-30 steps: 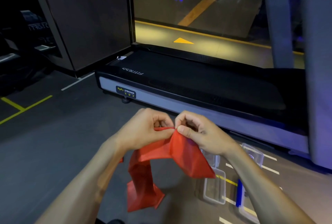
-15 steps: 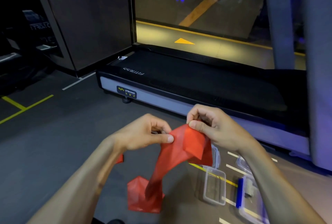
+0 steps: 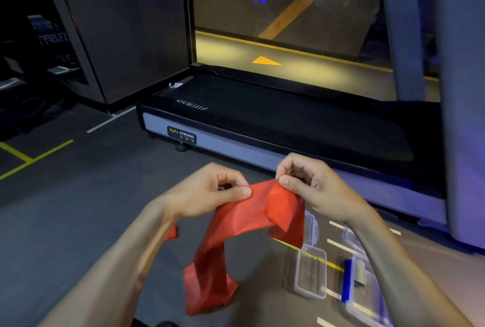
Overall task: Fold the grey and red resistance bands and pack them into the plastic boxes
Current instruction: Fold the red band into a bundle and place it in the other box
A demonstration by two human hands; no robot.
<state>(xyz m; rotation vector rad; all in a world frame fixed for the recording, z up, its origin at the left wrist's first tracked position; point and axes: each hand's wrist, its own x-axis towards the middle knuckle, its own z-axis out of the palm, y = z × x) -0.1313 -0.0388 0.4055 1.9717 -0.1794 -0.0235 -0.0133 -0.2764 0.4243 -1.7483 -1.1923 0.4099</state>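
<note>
We see a black treadmill (image 3: 288, 122) with a grey side rail and a "BODY STRONG" label (image 3: 182, 135) standing on the dark gym floor (image 3: 65, 208). Yellow floor lines (image 3: 34, 157) lie at the left, and beyond the treadmill we see a yellow arrow marking (image 3: 265, 61).

The room was dim. A dark grey floor (image 3: 65, 221) carried yellow lines (image 3: 34, 158) at the left and white dashes (image 3: 338, 244) at the near right. A black treadmill (image 3: 288, 122) with a silver side rail stood across the middle, lettered FITNESS and BODY STRONG. Behind it a large window (image 3: 288, 11) showed a lit yellow strip with an orange arrow (image 3: 265, 61). A dark grey wall panel (image 3: 126, 24) stood far left, a grey column (image 3: 462, 90) at the right.
</note>
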